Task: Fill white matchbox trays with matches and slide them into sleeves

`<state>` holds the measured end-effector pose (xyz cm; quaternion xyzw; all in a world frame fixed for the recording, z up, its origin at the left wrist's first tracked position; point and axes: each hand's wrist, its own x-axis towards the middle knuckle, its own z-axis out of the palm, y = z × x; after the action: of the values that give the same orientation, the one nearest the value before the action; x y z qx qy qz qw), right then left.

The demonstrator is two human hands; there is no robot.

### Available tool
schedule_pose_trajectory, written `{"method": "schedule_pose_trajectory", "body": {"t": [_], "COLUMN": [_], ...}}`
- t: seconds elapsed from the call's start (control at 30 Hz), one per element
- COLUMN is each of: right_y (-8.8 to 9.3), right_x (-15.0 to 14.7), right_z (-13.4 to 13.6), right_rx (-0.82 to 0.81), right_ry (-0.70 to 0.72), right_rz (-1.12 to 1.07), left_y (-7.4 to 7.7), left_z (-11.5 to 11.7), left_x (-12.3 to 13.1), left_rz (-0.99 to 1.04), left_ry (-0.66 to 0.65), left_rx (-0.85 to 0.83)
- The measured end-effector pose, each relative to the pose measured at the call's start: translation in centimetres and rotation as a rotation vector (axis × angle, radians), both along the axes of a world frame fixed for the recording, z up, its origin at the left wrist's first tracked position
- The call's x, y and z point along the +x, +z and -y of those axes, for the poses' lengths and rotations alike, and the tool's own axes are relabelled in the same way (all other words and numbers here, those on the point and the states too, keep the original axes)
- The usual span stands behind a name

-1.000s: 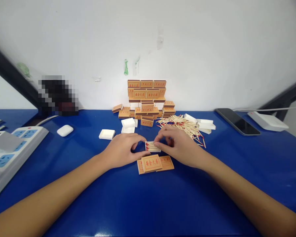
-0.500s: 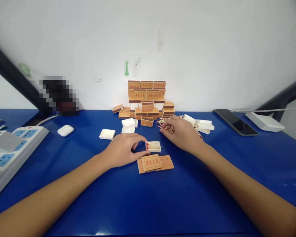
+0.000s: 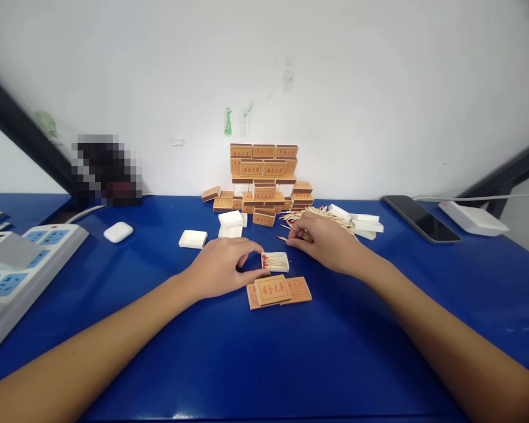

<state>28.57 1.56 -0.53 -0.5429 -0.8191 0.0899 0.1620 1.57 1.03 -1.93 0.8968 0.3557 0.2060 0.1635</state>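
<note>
While the left hand [image 3: 220, 267] hasn't budged, with thumb and forefinger curled against the left end of the little white tray [image 3: 275, 261] just right of centre frame, the right hand [image 3: 324, 241] has been busy. A second ago it was at the tray itself, then it went up to the loose matches [image 3: 324, 212] above centre. Now it's slid partway back with its fingertips pinched shut on a few of them, one red-tipped stick poking out left. Reads like sticks going from pile to tray, a pinch at a time. The tray has a layer of matches in it, red heads to the left, and doesn't look full. Orange sleeves [image 3: 277, 289] lie overlapped just below it, contents hidden, and the spare white trays [image 3: 193, 238] up-left show no sticks.
</note>
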Motion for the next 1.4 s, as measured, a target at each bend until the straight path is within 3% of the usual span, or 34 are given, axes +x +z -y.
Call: {"method": "schedule_pose_trajectory", "body": {"t": [0.33, 0.53, 0.8, 0.97, 1.17, 1.4], "right_y": [0.8, 0.6, 0.9, 1.4, 1.4, 1.0], "right_x": [-0.1, -0.3, -0.7, -0.2, 0.3, 0.4], "right_z": [0.6, 0.5, 0.8, 1.0, 1.1, 1.0], "right_rx": [-0.089, 0.000, -0.052, -0.047, 0.034, -0.118], "right_ry": [0.058, 0.013, 0.072, -0.001, 0.026, -0.045], "right_rz": [-0.023, -0.083, -0.056, -0.168, -0.195, -0.510], "left_y": [-0.2, -0.2, -0.1, -0.1, -0.1, -0.1], "left_z": [-0.1, -0.1, -0.1, -0.1, 0.0, -0.1], "left_x": [0.1, 0.0, 0.1, 0.1, 0.1, 0.1], "left_rz": [-0.013, -0.011, -0.014, -0.020, -0.019, -0.013], "left_ry": [-0.009, -0.019, -0.022, -0.010, 0.008, -0.002], "left_rx": [0.022, 0.024, 0.023, 0.006, -0.008, -0.003]}}
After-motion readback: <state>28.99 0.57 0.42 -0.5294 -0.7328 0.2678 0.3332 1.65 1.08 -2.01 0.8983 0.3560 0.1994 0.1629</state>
